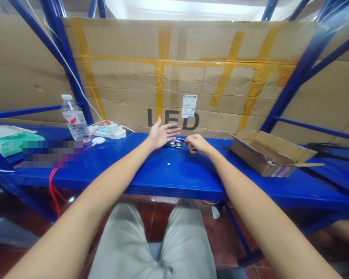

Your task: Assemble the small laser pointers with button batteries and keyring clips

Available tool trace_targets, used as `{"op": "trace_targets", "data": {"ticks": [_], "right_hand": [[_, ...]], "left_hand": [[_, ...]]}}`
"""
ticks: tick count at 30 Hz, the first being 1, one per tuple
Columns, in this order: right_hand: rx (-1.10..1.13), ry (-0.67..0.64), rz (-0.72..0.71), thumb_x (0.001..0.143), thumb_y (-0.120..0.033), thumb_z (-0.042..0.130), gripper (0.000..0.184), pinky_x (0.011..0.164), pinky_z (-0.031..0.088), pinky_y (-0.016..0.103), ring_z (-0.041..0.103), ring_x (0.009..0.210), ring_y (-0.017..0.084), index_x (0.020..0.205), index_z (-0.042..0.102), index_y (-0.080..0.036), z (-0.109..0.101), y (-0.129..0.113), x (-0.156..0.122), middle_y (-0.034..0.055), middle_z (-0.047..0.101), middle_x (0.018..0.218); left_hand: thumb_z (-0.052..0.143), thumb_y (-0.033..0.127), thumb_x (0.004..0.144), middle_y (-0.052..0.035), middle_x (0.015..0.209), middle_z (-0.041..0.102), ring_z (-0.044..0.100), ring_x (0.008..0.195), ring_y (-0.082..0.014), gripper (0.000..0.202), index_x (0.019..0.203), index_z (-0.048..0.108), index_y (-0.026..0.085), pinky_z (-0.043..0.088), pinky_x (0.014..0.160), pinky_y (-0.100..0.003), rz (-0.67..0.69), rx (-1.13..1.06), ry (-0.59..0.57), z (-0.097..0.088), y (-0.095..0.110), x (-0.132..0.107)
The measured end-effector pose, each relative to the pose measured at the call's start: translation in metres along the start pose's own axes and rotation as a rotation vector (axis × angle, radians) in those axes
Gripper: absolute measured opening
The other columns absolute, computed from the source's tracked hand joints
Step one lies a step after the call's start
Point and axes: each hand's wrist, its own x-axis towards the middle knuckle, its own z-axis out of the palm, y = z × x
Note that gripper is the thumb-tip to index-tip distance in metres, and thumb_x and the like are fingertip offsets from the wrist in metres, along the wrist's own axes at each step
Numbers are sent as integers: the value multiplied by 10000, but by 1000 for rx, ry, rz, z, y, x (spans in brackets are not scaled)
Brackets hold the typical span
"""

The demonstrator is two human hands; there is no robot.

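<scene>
Now — right hand point(197, 144) gripped a dark stick point(181, 140)!
Left hand point(162, 134) hung wide, empty — colourful sticks point(173, 144) lay between, likely for reach.

Blue table point(186, 178): pens point(174, 145), open cardboard box point(251, 158), bottle point(75, 121), power strip point(116, 134), tissue pack point(13, 143).
</scene>
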Motion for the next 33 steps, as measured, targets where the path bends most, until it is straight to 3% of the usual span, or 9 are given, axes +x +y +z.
{"op": "trace_targets", "data": {"ticks": [6, 17, 33], "right_hand": [[-2, -4, -23, 791, -154, 534, 167, 346, 243, 193, 241, 372, 56, 624, 531, -155, -1, 1, 0, -78, 301, 405], [0, -29, 18, 790, -156, 530, 162, 350, 237, 193, 241, 381, 60, 628, 538, -151, -1, 1, 2, -77, 300, 406], [-37, -38, 5, 785, -187, 564, 148, 358, 256, 196, 253, 395, 67, 641, 553, -155, 0, 3, 2, -71, 311, 419]], "left_hand": [[191, 778, 887, -209, 1306, 649, 560, 1284, -361, 873, 1230, 644, 115, 435, 1042, -483, -2, 2, 1, 0, 0, 0], [194, 795, 871, -224, 1352, 612, 535, 1307, -376, 911, 1314, 598, 109, 422, 1063, -496, -8, 18, 25, 2, 1, -1], [180, 781, 884, -220, 1316, 638, 569, 1271, -367, 884, 1237, 639, 113, 450, 1018, -487, -11, 11, -2, 2, 1, -1]]}}
